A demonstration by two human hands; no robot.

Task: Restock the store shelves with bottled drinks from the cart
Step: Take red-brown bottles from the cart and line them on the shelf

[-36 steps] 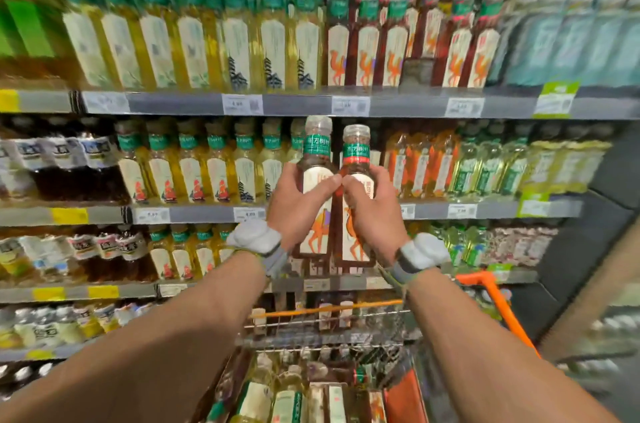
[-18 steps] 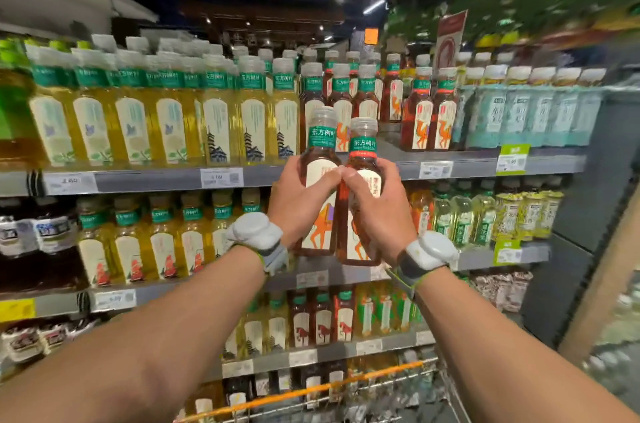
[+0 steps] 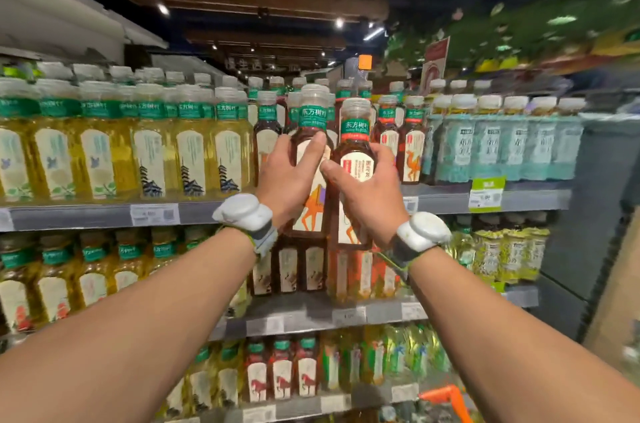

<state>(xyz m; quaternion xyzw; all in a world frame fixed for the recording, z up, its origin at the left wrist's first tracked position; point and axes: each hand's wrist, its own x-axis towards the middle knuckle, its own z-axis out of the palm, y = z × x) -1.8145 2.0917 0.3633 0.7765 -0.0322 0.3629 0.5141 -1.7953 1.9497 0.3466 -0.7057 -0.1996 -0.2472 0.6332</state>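
Bottles fill both my hands. My left hand (image 3: 289,173) is wrapped round the left bottle (image 3: 313,111) just under its green neck band, and my right hand (image 3: 367,194) clasps the right bottle (image 3: 355,131) with the thumb across its label. The two stand upright, touching side by side, held in the air in front of the top shelf (image 3: 86,216), their bases lower than its edge.

Directly behind them stands a row of camel-label bottles (image 3: 412,149) of the same dark tea. Yellow tea bottles (image 3: 152,152) crowd the shelf to the left and pale blue bottles (image 3: 491,145) to the right, above a green price tag (image 3: 486,194). A white band (image 3: 242,214) sits on each of my wrists.

My hands and the two bottles cover the middle of that dark row, so I cannot tell how tightly it is packed there. The middle shelf (image 3: 304,318) is partly hidden by my forearms. Of the cart only an orange handle (image 3: 446,395) shows, cut off at the bottom edge. The right side is blurred, and the price labels are unreadable.
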